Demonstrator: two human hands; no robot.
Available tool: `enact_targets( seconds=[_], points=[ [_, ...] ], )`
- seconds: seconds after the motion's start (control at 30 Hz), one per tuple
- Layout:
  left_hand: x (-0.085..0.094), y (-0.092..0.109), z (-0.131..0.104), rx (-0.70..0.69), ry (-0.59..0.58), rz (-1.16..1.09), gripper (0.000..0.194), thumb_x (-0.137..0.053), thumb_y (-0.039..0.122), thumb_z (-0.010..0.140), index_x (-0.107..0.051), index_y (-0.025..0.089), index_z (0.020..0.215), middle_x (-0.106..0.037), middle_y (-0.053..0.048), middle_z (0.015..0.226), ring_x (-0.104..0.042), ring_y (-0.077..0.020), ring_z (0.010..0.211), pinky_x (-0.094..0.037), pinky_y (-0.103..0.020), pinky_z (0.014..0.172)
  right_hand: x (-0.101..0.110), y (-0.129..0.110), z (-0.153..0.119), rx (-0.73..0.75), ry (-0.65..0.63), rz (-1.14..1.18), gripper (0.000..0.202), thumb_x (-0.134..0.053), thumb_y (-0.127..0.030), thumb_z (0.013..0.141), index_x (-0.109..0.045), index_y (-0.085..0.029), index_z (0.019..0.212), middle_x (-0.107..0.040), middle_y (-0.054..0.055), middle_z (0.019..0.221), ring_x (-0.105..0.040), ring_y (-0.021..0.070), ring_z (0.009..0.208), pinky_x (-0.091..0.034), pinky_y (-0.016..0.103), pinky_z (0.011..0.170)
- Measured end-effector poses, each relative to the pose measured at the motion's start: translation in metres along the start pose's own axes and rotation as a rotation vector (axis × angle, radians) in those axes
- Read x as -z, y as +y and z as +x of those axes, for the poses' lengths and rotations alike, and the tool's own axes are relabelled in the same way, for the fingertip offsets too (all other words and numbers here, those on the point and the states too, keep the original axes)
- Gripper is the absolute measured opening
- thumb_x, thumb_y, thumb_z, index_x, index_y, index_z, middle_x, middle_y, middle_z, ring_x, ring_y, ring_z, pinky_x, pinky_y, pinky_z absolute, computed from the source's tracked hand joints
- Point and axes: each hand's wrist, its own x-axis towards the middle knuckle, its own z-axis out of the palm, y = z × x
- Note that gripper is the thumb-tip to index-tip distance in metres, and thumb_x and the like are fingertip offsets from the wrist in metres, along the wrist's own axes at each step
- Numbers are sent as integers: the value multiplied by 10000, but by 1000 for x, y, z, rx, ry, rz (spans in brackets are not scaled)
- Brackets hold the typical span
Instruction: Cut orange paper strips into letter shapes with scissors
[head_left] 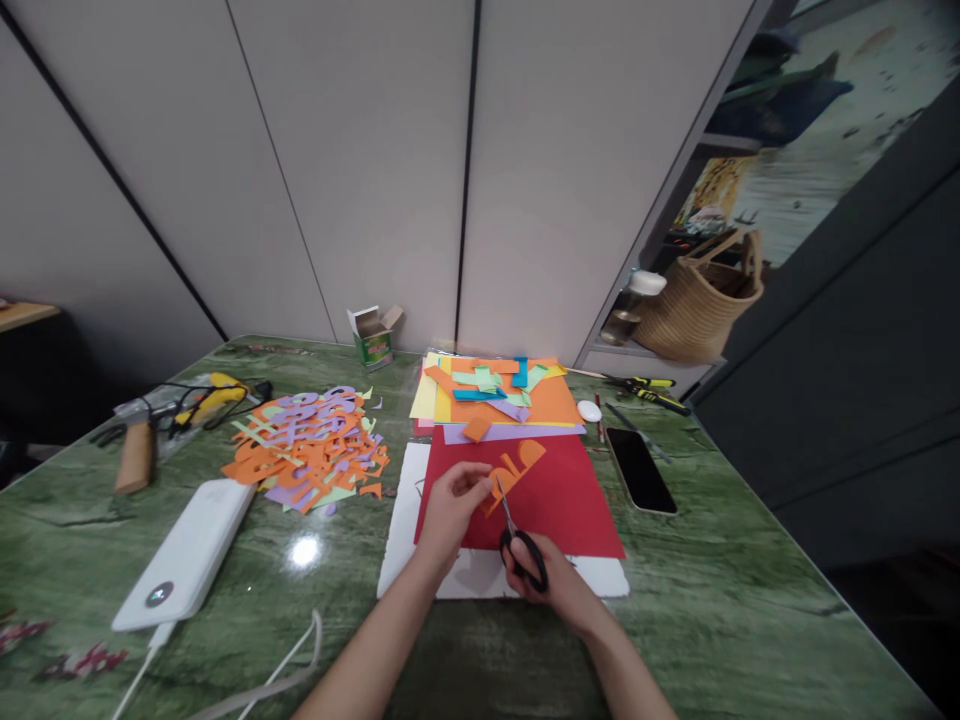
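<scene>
My left hand point(459, 505) pinches the lower left end of an orange paper cutout point(525, 458) with rounded lobes. In my right hand point(541, 572) is a pair of black-handled scissors point(534, 560), its blades pointing up and left at the cutout's lower edge. Whether the blades are biting into the paper cannot be made out. Both hands are above a red paper sheet point(570, 500), which lies on a white sheet point(600, 578). Behind it, a stack of coloured paper point(442, 405) carries several folded strips in orange, green, blue and purple.
A heap of paper scraps point(315, 450) lies left, near a white power bank point(187, 555) with a cable and a wooden-handled tool point(135, 455). To the right are a phone point(640, 470), a white round object point(589, 411) and yellow-black pliers point(652, 392). A small box point(373, 340) stands at the back.
</scene>
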Motion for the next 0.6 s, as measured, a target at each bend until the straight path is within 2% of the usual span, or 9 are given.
enact_targets(
  seconds=[0.33,0.6],
  points=[
    [-1,-1,0,-5,-11,9,281,-599,291,667,-618,151,910,-615,-60,821,-542,-143,761,-411,-251,712,0,2,1,-44,36,19,438,-481,-591,695,-412,-161,648,-391,-42,530,-369,61,464,-182,160,408],
    [-1,-3,0,3,-18,-13,284,-589,295,670,-605,161,920,-625,-64,880,-561,-158,791,-427,-257,701,-1,-1,1,-26,41,-23,463,-448,-619,695,-418,-159,657,-398,-44,504,-328,52,426,-168,167,387]
  ],
)
